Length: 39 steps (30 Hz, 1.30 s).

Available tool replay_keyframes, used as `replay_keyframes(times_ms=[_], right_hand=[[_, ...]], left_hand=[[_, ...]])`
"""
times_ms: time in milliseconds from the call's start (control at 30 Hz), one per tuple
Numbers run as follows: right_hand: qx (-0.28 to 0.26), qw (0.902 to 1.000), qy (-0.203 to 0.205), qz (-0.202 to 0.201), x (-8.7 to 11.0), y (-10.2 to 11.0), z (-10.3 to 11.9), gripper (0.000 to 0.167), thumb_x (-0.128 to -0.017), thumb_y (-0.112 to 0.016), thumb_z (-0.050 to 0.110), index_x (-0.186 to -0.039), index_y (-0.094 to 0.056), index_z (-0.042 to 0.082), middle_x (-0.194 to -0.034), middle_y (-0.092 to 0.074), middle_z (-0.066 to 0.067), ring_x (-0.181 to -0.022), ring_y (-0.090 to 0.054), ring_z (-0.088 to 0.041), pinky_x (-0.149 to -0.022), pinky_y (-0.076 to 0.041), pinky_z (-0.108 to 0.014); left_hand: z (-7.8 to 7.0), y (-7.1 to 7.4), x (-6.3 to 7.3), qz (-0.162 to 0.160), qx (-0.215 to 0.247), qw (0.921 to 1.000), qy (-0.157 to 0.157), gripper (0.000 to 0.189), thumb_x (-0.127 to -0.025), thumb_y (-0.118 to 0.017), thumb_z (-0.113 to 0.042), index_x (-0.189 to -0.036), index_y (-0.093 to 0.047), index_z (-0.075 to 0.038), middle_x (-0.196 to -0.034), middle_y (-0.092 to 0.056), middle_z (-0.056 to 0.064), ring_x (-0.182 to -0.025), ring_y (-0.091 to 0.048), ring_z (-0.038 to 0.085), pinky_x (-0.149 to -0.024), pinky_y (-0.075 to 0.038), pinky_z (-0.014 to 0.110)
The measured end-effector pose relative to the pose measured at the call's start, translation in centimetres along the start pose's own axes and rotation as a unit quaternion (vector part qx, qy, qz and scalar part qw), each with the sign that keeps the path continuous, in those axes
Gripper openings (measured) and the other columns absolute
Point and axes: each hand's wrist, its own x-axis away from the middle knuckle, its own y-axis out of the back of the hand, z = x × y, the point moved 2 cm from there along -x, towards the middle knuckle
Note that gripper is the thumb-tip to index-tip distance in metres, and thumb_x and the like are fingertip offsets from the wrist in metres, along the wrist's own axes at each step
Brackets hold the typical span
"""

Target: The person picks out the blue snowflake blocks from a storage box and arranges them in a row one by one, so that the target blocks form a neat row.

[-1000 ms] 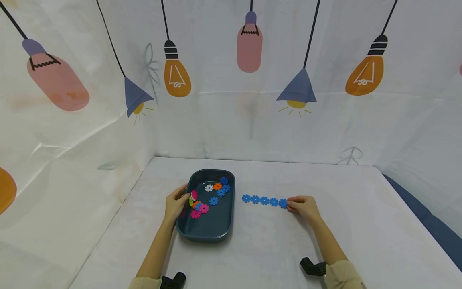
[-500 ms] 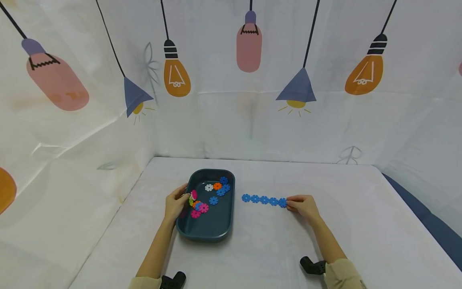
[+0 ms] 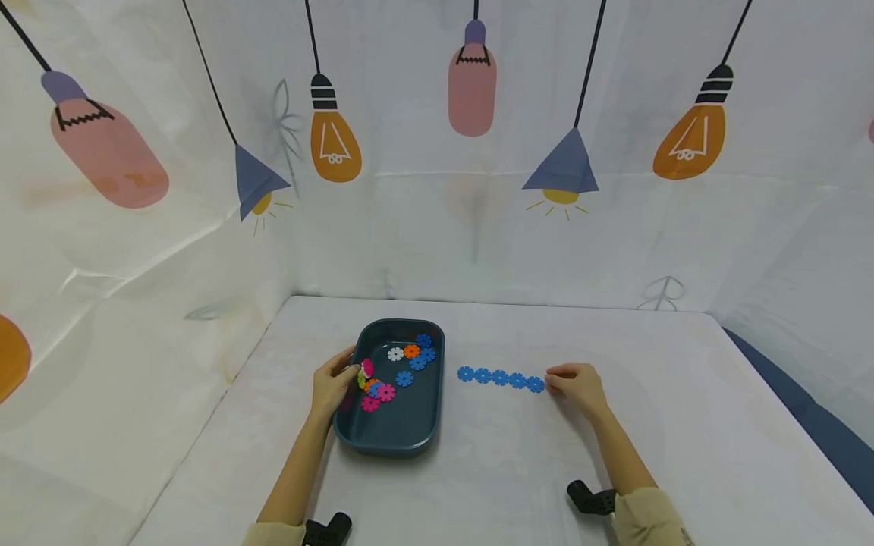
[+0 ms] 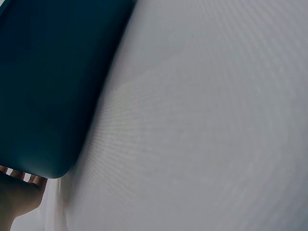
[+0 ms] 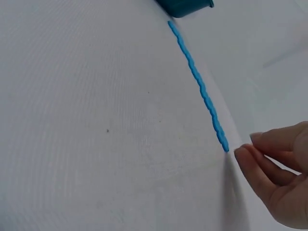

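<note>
My left hand holds the left side of a dark teal tray, its thumb over the rim beside a small pile of flower-shaped discs. In the left wrist view, fingers show at the edge of the tray. Several blue flower discs form a straight row on the table, right of the tray. Just past the row's right end is my right hand. The right wrist view shows a small gap between its fingertips and the blue row, with nothing between thumb and fingers.
Inside the tray lie pink discs, blue discs, an orange disc and a white disc. The white-covered table meets a lamp-printed curtain at the back and left.
My right hand has let go of the last blue disc and drawn slightly back to the right. The row and my left hand on the tray stay in place.
</note>
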Motion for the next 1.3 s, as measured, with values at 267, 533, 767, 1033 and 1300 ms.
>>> replay_keyframes(times_ms=[267, 533, 767, 1033, 1300], right_hand=[[-0.084, 0.9945, 0.054, 0.032, -0.4, -1.8, 2.8, 0.033, -0.088, -0.065, 0.008, -0.111, -0.060, -0.015, -0.100, -0.067, -0.022, -0.083, -0.067, -0.018, -0.073, -0.054, -0.026], [-0.185, 0.9756, 0.091, 0.075, -0.9, -5.8, 6.9, 0.035, -0.086, -0.065, 0.005, -0.112, -0.059, -0.016, -0.101, -0.066, -0.024, -0.086, -0.068, -0.024, -0.077, -0.054, -0.033], [-0.215, 0.9601, 0.129, 0.123, -0.9, -9.8, 10.2, 0.032, -0.086, -0.065, 0.003, -0.113, -0.060, -0.015, -0.104, -0.065, -0.026, -0.087, -0.068, -0.023, -0.075, -0.054, -0.032], [-0.210, 0.9513, 0.149, 0.170, -0.6, -13.5, 13.0, 0.034, -0.087, -0.064, 0.001, -0.114, -0.057, -0.018, -0.107, -0.063, -0.030, -0.092, -0.066, -0.034, -0.080, -0.053, -0.039], [-0.133, 0.9759, 0.115, 0.129, -0.2, -16.2, 14.6, 0.050, -0.086, -0.064, 0.005, -0.128, -0.046, -0.017, -0.128, -0.051, -0.031, -0.118, -0.052, -0.039, -0.094, -0.045, -0.041]], left_hand=[[0.1, 0.1, -0.1, 0.006, 0.000, 0.9999, 0.010, 0.042, -0.089, -0.059, -0.003, -0.130, -0.053, 0.003, -0.129, -0.054, 0.026, -0.113, -0.054, 0.035, -0.071, -0.043, 0.009], [-1.6, 0.1, 0.4, 0.012, 0.015, 0.9996, 0.019, 0.040, -0.087, -0.059, 0.003, -0.127, -0.054, 0.008, -0.126, -0.054, 0.029, -0.112, -0.054, 0.039, -0.070, -0.044, 0.009], [-3.3, 0.2, 1.3, 0.010, -0.002, 0.9999, 0.008, 0.039, -0.088, -0.058, 0.002, -0.126, -0.053, 0.011, -0.125, -0.053, 0.032, -0.111, -0.055, 0.040, -0.069, -0.044, 0.010], [-3.3, 0.0, 1.5, 0.011, 0.003, 0.9998, 0.013, 0.040, -0.088, -0.057, 0.003, -0.127, -0.052, 0.010, -0.127, -0.052, 0.030, -0.115, -0.052, 0.042, -0.070, -0.042, 0.008], [-0.2, 0.1, -0.1, 0.004, 0.004, 0.9999, 0.008, 0.041, -0.088, -0.059, -0.002, -0.128, -0.054, 0.006, -0.128, -0.054, 0.027, -0.116, -0.052, 0.037, -0.074, -0.043, 0.008]])
